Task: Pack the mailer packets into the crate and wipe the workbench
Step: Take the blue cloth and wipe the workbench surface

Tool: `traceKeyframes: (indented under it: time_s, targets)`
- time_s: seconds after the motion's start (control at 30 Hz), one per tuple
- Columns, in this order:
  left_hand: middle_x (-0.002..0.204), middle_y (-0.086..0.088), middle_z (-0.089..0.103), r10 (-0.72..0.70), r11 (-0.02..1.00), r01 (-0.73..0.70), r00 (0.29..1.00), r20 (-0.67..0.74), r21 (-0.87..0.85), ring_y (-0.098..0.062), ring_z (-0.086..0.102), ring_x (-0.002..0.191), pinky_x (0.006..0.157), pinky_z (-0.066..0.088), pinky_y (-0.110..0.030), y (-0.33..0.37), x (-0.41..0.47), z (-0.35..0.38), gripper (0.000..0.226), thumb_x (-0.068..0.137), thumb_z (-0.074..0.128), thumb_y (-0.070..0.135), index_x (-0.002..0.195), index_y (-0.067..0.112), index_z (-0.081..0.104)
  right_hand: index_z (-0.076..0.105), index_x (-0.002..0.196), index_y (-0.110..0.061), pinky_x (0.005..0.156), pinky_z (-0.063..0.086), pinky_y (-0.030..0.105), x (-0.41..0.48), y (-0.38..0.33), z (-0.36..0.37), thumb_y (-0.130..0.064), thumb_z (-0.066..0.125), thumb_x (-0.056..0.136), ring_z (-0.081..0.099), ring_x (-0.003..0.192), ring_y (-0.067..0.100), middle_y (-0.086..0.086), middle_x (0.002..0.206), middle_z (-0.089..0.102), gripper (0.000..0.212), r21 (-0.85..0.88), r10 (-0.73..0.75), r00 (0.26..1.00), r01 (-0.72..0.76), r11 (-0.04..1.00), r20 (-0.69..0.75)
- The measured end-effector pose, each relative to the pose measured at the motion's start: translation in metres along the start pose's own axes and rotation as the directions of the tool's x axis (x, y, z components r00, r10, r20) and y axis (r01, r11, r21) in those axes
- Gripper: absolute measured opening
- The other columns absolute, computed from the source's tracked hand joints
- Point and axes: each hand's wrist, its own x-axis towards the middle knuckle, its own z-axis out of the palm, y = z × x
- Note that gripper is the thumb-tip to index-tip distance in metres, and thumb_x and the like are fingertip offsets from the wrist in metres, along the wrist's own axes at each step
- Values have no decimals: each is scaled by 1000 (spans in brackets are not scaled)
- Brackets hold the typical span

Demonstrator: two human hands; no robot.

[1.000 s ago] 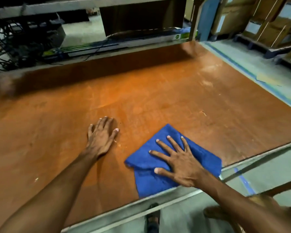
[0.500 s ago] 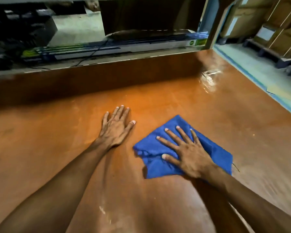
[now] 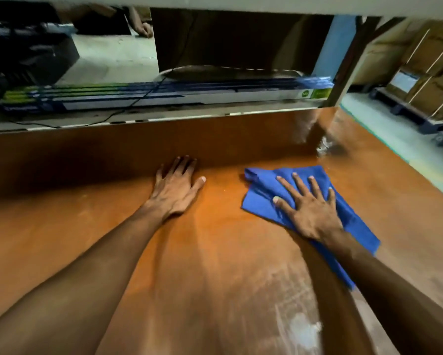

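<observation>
Hands flat, fingers spread: right hand (image 3: pixel 309 208) on blue cloth (image 3: pixel 264 203), left hand (image 3: pixel 175 187) on bare workbench (image 3: pixel 215 278) near its shadowed back edge.

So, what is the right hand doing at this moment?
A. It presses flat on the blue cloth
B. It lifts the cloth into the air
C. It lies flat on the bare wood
A: the right hand lies spread, palm down, on the blue cloth, which is on the workbench.

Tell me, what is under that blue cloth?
The blue cloth lies flat on the orange-brown workbench, with the right hand pressed open on top of it. Only bench surface shows around its edges; anything beneath the cloth is covered.
</observation>
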Motion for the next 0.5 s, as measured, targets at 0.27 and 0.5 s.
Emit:
traceKeyframes:
  time_s: [0.27, 0.5]
  targets:
    - [166, 10, 7, -44, 999, 44, 999, -8, -24, -9, 1, 153, 123, 0, -43, -10, 61, 7, 67, 99, 24, 63, 158, 34, 13, 4, 148, -59, 118, 7, 62, 102, -24, 0, -87, 5, 78, 4, 153, 22, -17, 165, 7, 75, 6, -180, 983, 181, 984, -32]
    - [166, 11, 11, -49, 998, 47, 995, -92, -29, -7, 5, 152, 123, 2, -39, -11, 63, 14, 63, 99, 26, 60, 157, 34, 19, -1, 148, -60, 117, -5, 61, 189, -77, -6, -80, 15, 87, -7, 152, 18, -21, 163, -6, 65, 37, -384, 920, 382, 923, 78]
